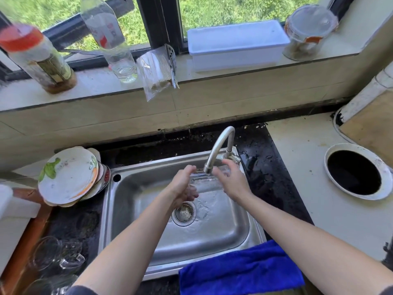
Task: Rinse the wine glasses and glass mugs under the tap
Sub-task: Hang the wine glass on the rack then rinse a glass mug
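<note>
Blue cloth drapes the sink's near rim; clear glassware stands at the desk's near-left corner. Over the basin, left hand and right hand grip one glass lying sideways, one at each end, under the tap.

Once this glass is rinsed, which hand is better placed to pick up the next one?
Probably the left hand: both hold the glass, but the other glasses stand on the counter left of the sink. The right hand would have to cross the sink.
</note>
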`<state>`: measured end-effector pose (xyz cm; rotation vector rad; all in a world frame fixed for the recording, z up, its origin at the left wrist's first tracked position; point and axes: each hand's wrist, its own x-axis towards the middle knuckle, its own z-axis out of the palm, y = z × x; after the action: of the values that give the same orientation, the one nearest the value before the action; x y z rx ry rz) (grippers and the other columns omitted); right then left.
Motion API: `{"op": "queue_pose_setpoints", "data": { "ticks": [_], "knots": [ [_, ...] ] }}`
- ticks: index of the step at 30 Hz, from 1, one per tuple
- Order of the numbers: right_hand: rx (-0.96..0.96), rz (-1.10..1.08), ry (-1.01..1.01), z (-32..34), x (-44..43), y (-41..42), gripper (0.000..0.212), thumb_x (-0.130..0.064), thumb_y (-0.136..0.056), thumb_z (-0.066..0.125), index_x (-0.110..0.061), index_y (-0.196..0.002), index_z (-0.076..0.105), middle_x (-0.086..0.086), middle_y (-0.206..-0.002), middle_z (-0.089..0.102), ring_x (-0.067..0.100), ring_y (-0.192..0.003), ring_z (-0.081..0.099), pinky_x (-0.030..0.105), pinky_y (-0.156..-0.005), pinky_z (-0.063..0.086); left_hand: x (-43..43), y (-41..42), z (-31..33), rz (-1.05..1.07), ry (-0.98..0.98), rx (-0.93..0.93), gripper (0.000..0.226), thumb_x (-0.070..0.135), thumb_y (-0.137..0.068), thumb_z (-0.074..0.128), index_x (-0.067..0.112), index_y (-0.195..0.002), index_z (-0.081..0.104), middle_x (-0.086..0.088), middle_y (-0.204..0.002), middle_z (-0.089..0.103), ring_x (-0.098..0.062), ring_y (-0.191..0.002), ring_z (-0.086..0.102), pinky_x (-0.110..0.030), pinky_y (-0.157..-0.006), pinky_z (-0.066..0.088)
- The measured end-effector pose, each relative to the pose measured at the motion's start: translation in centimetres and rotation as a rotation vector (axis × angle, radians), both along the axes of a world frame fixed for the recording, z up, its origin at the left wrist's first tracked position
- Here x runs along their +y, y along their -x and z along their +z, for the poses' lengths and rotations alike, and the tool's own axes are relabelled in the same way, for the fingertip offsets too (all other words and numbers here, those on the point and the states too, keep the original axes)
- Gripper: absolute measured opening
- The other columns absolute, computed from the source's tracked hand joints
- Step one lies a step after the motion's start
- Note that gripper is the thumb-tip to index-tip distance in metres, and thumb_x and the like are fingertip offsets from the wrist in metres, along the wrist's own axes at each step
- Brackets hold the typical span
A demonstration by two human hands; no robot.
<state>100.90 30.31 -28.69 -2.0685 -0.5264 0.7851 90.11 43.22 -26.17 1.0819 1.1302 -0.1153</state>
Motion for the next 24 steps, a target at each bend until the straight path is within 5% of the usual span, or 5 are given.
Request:
{"op": "queue_pose_setpoints", "data": {
  "ticks": [7, 11, 17, 21, 24],
  "knots": [
    [-0.198, -0.057, 0.084, -0.1, 1.8, 0.3, 0.037, -0.048, -0.093, 0.036, -0.023, -0.076, 0.057, -0.005, -0.080, 0.061, 0.022, -0.083, 0.058, 0.034, -0.070, 0.043, -1.1, 2.0, 0.0, 0.112, 0.067, 0.042, 0.039, 0.044, -0.090, 0.048, 0.011, -0.109, 0.046, -0.013, -0.077, 0.044, -0.021, -0.046, 0.045, -0.028, -0.051, 0.038],
    [-0.369, 0.253, -0.001, -0.3, 1.4, 1.6, 0.038, -0.065, -0.085, 0.040, -0.032, -0.090, 0.057, -0.011, -0.109, 0.056, 0.010, -0.092, 0.055, 0.034, -0.074, 0.046, -0.1, 2.8, 0.2, 0.202, 0.228, -0.001, 0.035, 0.042, -0.088, 0.047, 0.012, -0.105, 0.043, -0.012, -0.078, 0.044, -0.018, -0.054, 0.039, -0.025, -0.049, 0.033],
    [0.168, -0.083, -0.031, -0.2, 3.0, -0.3, 0.035, -0.031, -0.087, 0.045, -0.022, -0.053, 0.049, -0.004, -0.058, 0.051, 0.020, -0.062, 0.050, 0.031, -0.060, 0.041, -0.6, 3.9, 0.6, 0.137, 0.346, 0.029, 0.046, 0.046, -0.088, 0.047, 0.007, -0.110, 0.041, -0.014, -0.086, 0.046, -0.025, -0.060, 0.048, -0.023, -0.043, 0.041],
    [0.444, -0.158, 0.121, 1.3, 3.3, -0.5, 0.019, -0.028, -0.087, 0.045, -0.016, -0.072, 0.049, 0.007, -0.067, 0.051, 0.022, -0.055, 0.051, 0.032, -0.052, 0.048, -1.2, 3.3, 0.4, -0.046, -0.157, 0.047, 0.045, 0.047, -0.089, 0.057, 0.014, -0.117, 0.046, -0.006, -0.103, 0.050, -0.023, -0.077, 0.056, -0.039, -0.061, 0.054],
    [0.587, -0.169, 0.159, 1.7, 2.9, -0.5, 0.022, -0.034, -0.089, 0.046, -0.016, -0.080, 0.055, 0.007, -0.079, 0.058, 0.024, -0.066, 0.056, 0.034, -0.057, 0.054, -1.3, 2.5, 0.6, -0.048, -0.290, -0.071, 0.032, 0.038, -0.090, 0.060, 0.015, -0.110, 0.049, -0.009, -0.110, 0.054, -0.020, -0.084, 0.054, -0.030, -0.051, 0.046]
  ]
}}
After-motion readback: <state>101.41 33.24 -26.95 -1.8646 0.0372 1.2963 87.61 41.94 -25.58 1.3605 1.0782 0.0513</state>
